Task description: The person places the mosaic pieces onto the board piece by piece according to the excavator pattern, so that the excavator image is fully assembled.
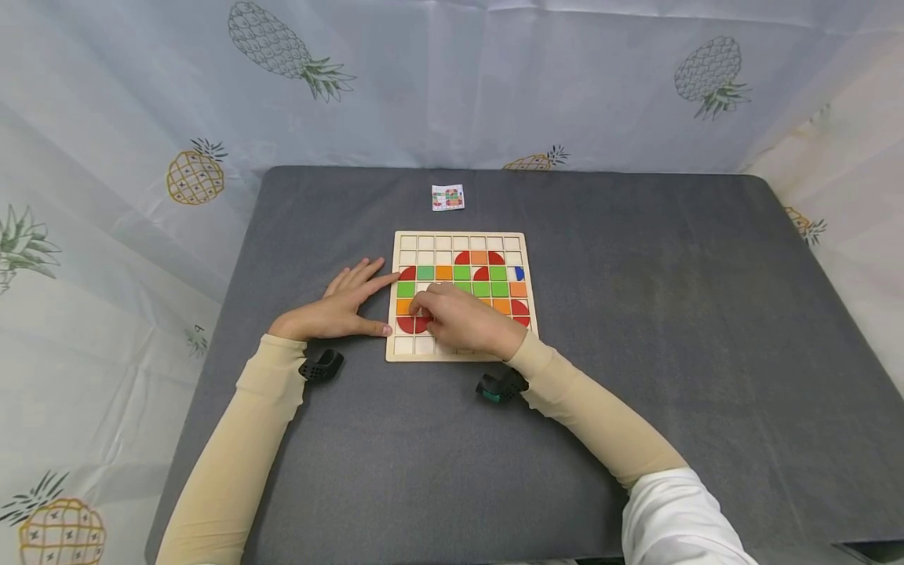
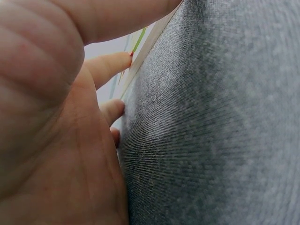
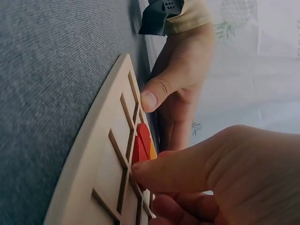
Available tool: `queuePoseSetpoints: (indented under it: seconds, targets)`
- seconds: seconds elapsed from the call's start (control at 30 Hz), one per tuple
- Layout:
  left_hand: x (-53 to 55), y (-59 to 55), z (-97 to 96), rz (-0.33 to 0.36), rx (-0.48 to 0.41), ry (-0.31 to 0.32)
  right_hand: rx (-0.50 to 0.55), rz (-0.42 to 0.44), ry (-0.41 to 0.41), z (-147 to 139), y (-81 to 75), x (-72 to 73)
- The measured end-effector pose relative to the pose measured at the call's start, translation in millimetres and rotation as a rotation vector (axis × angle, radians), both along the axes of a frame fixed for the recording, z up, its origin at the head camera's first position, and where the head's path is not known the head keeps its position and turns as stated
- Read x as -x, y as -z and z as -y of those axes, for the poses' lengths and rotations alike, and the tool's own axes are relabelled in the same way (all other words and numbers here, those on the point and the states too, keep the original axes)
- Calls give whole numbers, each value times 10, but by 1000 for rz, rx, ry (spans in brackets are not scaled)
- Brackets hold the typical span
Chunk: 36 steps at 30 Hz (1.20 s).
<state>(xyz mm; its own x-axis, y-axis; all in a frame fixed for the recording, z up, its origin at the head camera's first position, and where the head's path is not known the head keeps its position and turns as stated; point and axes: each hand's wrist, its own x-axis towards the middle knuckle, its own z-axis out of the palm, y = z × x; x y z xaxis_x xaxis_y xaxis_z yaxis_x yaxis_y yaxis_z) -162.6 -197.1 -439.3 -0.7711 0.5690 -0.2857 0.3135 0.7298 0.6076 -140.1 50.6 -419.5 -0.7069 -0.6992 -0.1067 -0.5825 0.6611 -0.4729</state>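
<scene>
A square wooden grid board (image 1: 459, 234) lies on the table, many cells filled with green, orange and red tiles, some red ones quarter-circles. My left hand (image 1: 339, 312) lies spread at the board's left side, thumb and index fingertips at its edge. Over the lower middle of the board, my right hand (image 1: 466, 320) has curled fingers, thumb and fingers pinching a red quarter-circle tile (image 3: 138, 151) low in the grid. Another red tile (image 3: 143, 132) sits just beyond it in the right wrist view. The palm and forearm hide several cells.
A small printed card (image 1: 448, 198) with a coloured grid pattern lies beyond the board. Grey cloth covers the table (image 1: 671, 329). A curtain with pineapple prints (image 1: 452, 86) hangs behind it and at the sides. Each wrist wears a black camera (image 1: 501, 384).
</scene>
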Motion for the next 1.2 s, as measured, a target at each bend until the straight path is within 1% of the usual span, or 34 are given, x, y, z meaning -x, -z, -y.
queuePoseSetpoints:
  seconds: [0.17,0.33,0.43,0.57,0.67,0.83,0.93,1.0,1.1,1.17,1.2]
  targets:
    - [-2,-11,-2,1,-7,0,-12,-35,5,1,0,-13]
    - [4,-13,7,-2,-5,1,-15,-47,9,13,-5,-21]
    - [12,-10,6,0,-8,5,-10,-31,11,12,-18,-15]
    - [16,-3,-5,7,-2,5,39,23,28,-38,-73,39]
    - [11,1,-7,10,2,-2,104,41,97,-138,-178,119]
    - [7,16,27,7,11,-11,191,35,257,-404,-387,292]
    - [2,21,61,15,-5,-17,210,34,326,-580,-446,389]
    - [-2,23,82,24,-27,-21,209,23,365,-686,-456,457]
    - [4,40,128,66,-70,-27,200,13,400,-832,-440,580]
    - [24,12,186,128,-119,-59,171,-12,416,-914,-439,689]
    - [45,-24,224,161,-139,-86,152,-30,421,-955,-446,750]
